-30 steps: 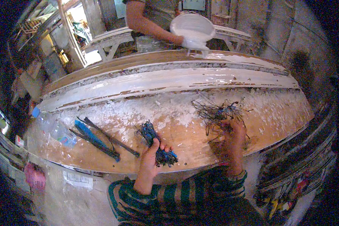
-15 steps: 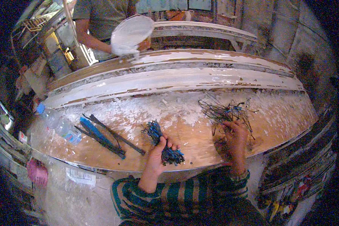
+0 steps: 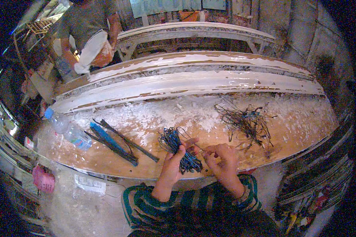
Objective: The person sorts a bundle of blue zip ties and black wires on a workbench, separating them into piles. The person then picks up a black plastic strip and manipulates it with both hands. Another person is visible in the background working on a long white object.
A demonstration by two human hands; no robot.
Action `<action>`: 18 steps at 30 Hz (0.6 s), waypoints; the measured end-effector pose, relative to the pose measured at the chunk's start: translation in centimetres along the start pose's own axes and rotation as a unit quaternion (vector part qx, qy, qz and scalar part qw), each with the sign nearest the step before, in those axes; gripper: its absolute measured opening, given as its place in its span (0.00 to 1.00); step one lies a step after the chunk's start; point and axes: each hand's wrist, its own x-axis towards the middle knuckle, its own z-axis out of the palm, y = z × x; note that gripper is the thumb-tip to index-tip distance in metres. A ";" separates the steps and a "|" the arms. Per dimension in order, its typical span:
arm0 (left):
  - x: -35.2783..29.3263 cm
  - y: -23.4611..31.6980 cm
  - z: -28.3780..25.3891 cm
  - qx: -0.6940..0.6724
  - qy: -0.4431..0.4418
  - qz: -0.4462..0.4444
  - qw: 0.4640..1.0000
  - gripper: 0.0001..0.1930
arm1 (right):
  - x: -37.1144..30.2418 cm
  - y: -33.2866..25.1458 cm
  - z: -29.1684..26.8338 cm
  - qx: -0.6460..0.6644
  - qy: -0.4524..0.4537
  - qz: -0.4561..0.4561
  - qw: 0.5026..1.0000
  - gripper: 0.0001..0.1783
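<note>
My left hand grips a looped bundle of black and blue cords by its middle, thumb across the front. Beside it, my right hand has its thumb and fingers pinched together on a thin dark strand close to the bundle. Farther right on the wooden surface lies a loose tangle of dark cords with a little blue in it. To the left of the bundle, several black and blue strips lie side by side.
A clear plastic bottle with a blue cap lies at the left. White-smeared rails run behind the wooden board. Across them, a person holds a white-coated round container. A pink object sits below the left edge.
My right hand has moved left from the tangle to the bundle, with a strand pinched in it. The other person and the white-coated container have shifted left.
</note>
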 end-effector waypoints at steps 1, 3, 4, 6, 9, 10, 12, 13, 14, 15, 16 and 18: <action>0.0 0.1 0.1 -0.009 -0.011 0.006 1.000 0.09 | 0.0 -0.2 0.2 0.008 -0.009 0.006 1.000 0.08; 0.1 0.1 0.2 -0.027 -0.033 0.018 0.999 0.09 | 0.1 -0.3 0.4 -0.004 -0.025 -0.008 1.000 0.07; 0.1 0.2 0.1 -0.026 -0.028 0.012 0.999 0.09 | 0.1 -0.3 0.6 -0.010 -0.033 -0.014 0.999 0.07; -0.1 0.3 -0.1 -0.026 -0.018 0.000 1.000 0.09 | 0.0 -0.1 0.7 -0.007 -0.053 -0.020 0.998 0.07; 0.1 0.1 -0.6 -0.062 -0.039 -0.005 0.997 0.10 | -0.2 0.1 1.1 0.042 -0.069 -0.024 0.996 0.07; 0.2 -0.1 -0.7 -0.068 -0.022 -0.013 0.997 0.10 | -0.2 0.3 1.2 0.062 -0.069 -0.023 0.995 0.08; 0.5 -0.3 -0.9 -0.084 -0.018 -0.016 0.996 0.11 | -0.1 0.9 1.0 0.014 -0.089 -0.047 0.995 0.08; 0.5 -0.5 -0.9 -0.132 -0.011 -0.030 0.991 0.12 | -0.1 1.2 0.8 -0.017 -0.104 -0.053 0.993 0.08; 0.6 -0.6 -1.0 -0.123 -0.015 -0.015 0.992 0.12 | -0.1 1.6 0.5 -0.021 -0.105 -0.055 0.993 0.08; 0.7 -0.6 -1.0 -0.113 -0.017 0.001 0.993 0.12 | 0.0 2.0 0.0 -0.031 -0.112 -0.053 0.992 0.08; 0.7 -0.6 -1.0 -0.102 -0.022 0.024 0.994 0.12 | 0.2 2.4 -0.4 -0.046 -0.125 -0.041 0.990 0.09; 0.7 -0.6 -1.0 -0.104 -0.026 0.029 0.994 0.12 | 0.5 3.3 -1.2 -0.050 -0.086 -0.032 0.995 0.09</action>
